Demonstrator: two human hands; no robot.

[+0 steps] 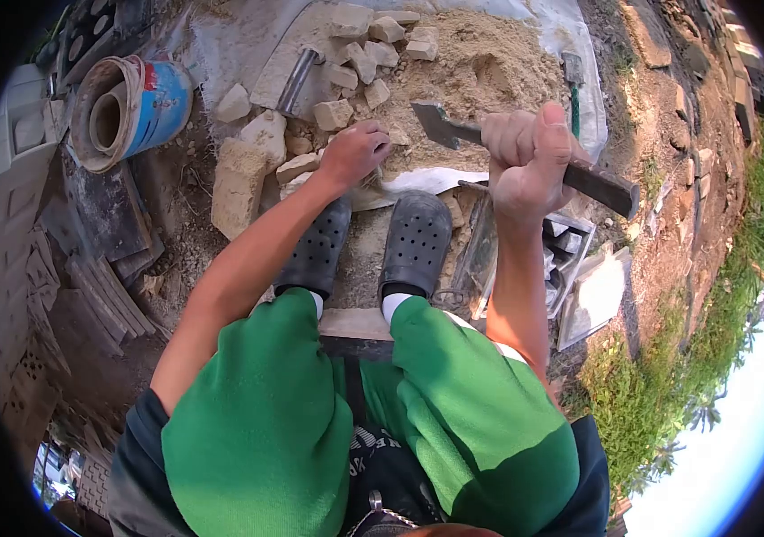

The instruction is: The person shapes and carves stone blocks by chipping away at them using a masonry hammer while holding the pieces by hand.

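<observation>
My right hand (529, 166) is wrapped round a dark metal trowel (440, 125), its blade pointing left above the sand and its thick handle (606, 190) sticking out to the right. My left hand (355, 157) is over the edge of the sand pile (480, 80), beside the broken stones (334, 115), with its fingers curled. What its fingers hold, if anything, is too small to name. A short metal cylinder (298, 82) lies among the stones, above and left of my left hand.
A blue and white bucket (165, 107) stands at the upper left. Near it are a large pale block (239, 186) and stacked tiles (109, 300). A green-handled tool (574, 98) lies right of the sand. A grey tray (570, 242) and a pale slab (595, 295) are at the right.
</observation>
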